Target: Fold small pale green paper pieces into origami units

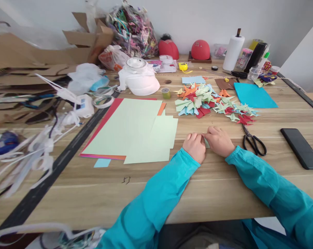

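My left hand and my right hand rest together on the wooden table, both in teal sleeves. Their fingers are curled and pressed on a small pale green piece of paper, mostly hidden between them. Just beyond the hands lies a heap of folded paper shapes in green, red, orange and blue. To the left lies a stack of pale green sheets over red and orange ones.
Black scissors lie right of my hands, a black phone further right. A blue sheet, paper towel roll, white pot, tape rolls, cardboard and plastic clutter fill the back and left.
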### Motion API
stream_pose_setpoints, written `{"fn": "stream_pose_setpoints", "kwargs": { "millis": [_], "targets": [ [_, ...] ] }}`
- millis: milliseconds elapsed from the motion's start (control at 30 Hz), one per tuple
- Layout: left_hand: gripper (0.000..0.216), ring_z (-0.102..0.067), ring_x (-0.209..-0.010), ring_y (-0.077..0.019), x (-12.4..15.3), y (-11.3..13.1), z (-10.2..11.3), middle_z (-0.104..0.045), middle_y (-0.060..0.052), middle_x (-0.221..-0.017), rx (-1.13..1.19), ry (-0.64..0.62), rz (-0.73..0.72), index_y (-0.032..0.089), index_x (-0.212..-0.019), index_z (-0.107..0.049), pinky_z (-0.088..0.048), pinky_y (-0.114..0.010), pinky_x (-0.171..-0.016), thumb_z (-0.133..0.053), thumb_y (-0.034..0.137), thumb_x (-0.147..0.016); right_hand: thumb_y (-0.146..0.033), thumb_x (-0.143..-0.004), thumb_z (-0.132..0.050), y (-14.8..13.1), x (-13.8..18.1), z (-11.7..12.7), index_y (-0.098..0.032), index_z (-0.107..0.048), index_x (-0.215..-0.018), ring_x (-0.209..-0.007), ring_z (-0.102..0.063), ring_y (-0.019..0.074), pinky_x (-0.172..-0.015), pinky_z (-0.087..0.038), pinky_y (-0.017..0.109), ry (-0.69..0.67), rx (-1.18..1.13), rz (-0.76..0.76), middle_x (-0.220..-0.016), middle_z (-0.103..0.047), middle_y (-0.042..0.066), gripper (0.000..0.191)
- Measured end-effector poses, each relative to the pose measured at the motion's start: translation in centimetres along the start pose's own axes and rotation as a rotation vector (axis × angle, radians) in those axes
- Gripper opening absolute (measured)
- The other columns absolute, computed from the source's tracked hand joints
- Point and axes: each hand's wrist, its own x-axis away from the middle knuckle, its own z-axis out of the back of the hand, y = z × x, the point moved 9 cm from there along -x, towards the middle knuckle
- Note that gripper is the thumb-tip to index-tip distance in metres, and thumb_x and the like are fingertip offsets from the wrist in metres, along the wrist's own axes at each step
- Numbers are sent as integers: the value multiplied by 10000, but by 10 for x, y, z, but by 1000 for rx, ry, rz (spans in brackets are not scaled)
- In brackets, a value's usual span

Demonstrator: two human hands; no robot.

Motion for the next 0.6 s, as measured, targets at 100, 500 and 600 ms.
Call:
{"fn": "stream_pose_setpoints", "kwargs": {
  "millis": [100,500,600],
  "targets": [
    [344,-490,-883,-262,3,3,2,-603,-159,-900,10,21,-15,47,-1028,-594,-379,-413,-811,-430,139,-740,-243,-889,-360,-2,0,0,-212,-633,-992,-862,-454,217,-661,-281,315,3,35,-3,-920,-547,107,294],
    [367,-445,-1103,-296,25,3,5,-556,-172,-1142,5,61,95,75,-1098,-560,-296,-493,-979,-432,189,-773,-263,-888,-335,-3,3,-1,-208,-616,-997,-863,-446,232,-658,-295,329,57,127,-15,-944,-541,116,306],
    [337,-461,-1091,-296,35,2,9,-562,-154,-1148,-12,98,132,100,-1064,-581,-314,-504,-966,-428,196,-780,-253,-885,-337,-3,4,-2,-207,-614,-1003,-871,-444,233,-657,-292,329,58,135,-20,-952,-538,116,304]
  ]
}}
